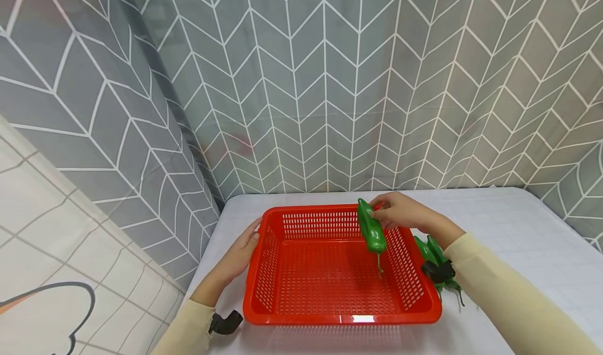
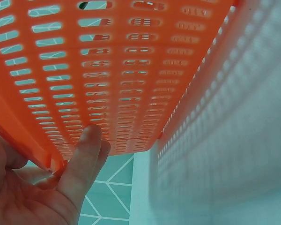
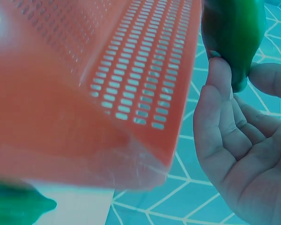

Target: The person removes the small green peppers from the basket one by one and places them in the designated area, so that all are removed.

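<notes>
In the head view, my right hand (image 1: 400,210) pinches a long green pepper (image 1: 372,228) between thumb and fingers. The pepper tilts over the back right part of a red plastic basket (image 1: 339,319), its thin stem hanging down. In the right wrist view, the fingertips of the right hand (image 3: 246,145) grip the pepper (image 3: 235,33) at its tip. My left hand (image 1: 241,253) holds the basket's left side near the back corner. The left wrist view shows the left hand (image 2: 51,192) at the rim, fingers against the slotted outer wall (image 2: 107,84).
Several green peppers (image 1: 431,249) lie on the white table (image 1: 513,240) right of the basket, partly hidden by the right wrist and its black strap mount (image 1: 438,272). A grey patterned curtain (image 1: 325,82) hangs behind the table, and more of it covers the left side.
</notes>
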{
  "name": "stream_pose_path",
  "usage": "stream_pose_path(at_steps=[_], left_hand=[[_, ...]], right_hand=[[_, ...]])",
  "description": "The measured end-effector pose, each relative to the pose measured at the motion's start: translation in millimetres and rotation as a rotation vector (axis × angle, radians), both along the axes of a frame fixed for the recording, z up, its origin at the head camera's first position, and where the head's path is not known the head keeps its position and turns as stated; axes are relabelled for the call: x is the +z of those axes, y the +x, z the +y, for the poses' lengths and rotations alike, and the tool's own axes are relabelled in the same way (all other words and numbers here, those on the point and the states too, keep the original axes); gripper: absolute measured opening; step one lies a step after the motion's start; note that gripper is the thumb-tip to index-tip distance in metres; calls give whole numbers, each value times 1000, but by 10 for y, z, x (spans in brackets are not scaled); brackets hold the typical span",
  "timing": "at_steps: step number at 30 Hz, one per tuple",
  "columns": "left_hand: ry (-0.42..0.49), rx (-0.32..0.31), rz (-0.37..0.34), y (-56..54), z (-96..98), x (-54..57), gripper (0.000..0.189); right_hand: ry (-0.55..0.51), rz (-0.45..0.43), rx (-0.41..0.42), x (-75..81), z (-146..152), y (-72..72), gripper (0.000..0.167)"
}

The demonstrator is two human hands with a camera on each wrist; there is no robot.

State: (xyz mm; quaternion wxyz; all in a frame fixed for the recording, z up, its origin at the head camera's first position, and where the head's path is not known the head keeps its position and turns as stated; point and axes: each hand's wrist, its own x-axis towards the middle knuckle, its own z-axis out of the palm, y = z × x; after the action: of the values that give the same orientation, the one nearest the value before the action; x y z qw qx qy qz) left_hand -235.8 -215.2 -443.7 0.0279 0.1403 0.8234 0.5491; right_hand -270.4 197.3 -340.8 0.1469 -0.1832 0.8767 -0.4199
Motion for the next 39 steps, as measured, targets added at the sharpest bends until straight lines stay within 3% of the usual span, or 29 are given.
stream_pose_path(at_steps=[15, 25, 39], left_hand=[[7, -13, -2, -20, -12, -24, 54], [3, -4, 5, -22, -10, -21, 53], [16, -7, -15, -26, -25, -16, 52]], right_hand=[[-16, -8, -17, 28, 343, 68, 49], [1, 37, -70, 70, 639, 90, 51], [95, 35, -112, 51, 973, 150, 52]])
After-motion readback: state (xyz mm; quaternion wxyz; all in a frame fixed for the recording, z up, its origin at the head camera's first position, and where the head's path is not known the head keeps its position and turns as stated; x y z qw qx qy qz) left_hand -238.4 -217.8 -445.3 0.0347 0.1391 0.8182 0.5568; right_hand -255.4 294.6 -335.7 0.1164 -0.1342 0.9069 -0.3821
